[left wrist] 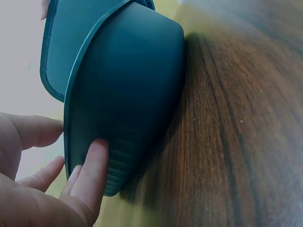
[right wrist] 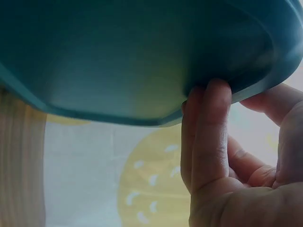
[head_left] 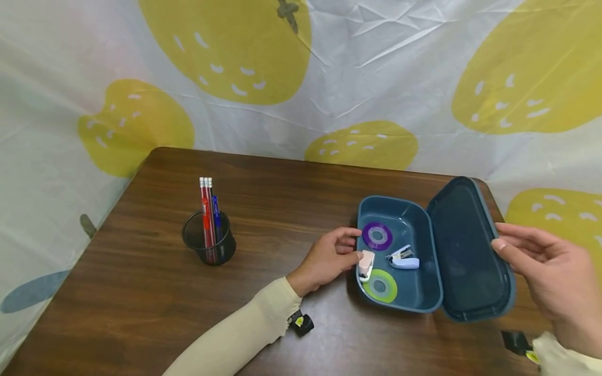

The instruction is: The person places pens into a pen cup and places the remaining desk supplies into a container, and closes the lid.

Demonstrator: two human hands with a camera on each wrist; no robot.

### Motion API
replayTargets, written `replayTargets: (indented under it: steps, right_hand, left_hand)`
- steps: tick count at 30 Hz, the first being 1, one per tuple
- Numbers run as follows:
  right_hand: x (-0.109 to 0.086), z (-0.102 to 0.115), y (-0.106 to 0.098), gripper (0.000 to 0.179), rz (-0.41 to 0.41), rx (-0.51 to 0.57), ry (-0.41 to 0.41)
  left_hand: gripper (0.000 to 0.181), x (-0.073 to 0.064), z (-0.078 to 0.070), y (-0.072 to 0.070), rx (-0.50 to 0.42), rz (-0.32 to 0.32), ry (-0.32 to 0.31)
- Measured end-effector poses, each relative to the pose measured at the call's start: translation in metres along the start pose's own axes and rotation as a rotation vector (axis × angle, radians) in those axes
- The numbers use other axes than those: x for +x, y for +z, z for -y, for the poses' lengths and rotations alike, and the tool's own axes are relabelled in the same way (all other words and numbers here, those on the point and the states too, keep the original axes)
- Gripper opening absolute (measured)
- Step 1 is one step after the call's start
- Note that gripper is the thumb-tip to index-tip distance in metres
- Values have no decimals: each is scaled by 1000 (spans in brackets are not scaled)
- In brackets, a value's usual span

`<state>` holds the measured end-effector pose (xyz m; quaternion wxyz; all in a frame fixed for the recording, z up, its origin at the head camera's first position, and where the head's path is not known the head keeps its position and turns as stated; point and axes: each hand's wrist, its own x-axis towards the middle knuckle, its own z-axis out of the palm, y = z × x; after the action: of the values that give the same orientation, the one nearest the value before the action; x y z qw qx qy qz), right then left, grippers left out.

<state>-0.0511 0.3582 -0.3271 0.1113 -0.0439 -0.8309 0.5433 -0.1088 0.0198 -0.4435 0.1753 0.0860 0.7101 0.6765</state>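
Observation:
A dark blue plastic box [head_left: 408,222] stands on the table with its hinged lid [head_left: 470,256] raised at the right. My left hand [head_left: 331,258] holds the box's left rim, some fingers against the outer wall [left wrist: 132,85]. With thumb and fingers, my right hand [head_left: 552,266] pinches the lid's outer edge; in the right wrist view its fingertips [right wrist: 218,94] press the lid's outer face [right wrist: 118,61]. Inside the box lie a purple tape roll [head_left: 377,236], a green tape roll [head_left: 383,286], a pink mini stapler [head_left: 366,265] and a light blue mini stapler [head_left: 405,262].
A black mesh cup [head_left: 221,249] with several pencils [head_left: 207,203], a red pen and a blue pen stands on the left part of the brown wooden table [head_left: 141,261]. Behind the table hangs a white curtain [head_left: 263,128] with yellow fruit shapes.

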Motion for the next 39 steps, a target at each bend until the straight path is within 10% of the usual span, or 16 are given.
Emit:
replayTargets:
  steps: [5,15,39]
  right_hand:
    - [-1,16,5,38,-15,-204,34]
    - [-3,41,28,39,-2,-270,-2]
    - [-5,56,105,39,86,-542,-246]
  left_hand:
    - [44,-1,-3,-1,45,-52,46]
    - [30,-5,-19,3,57,-88,74]
    - [43,-3,-64,39,-384,163,17]
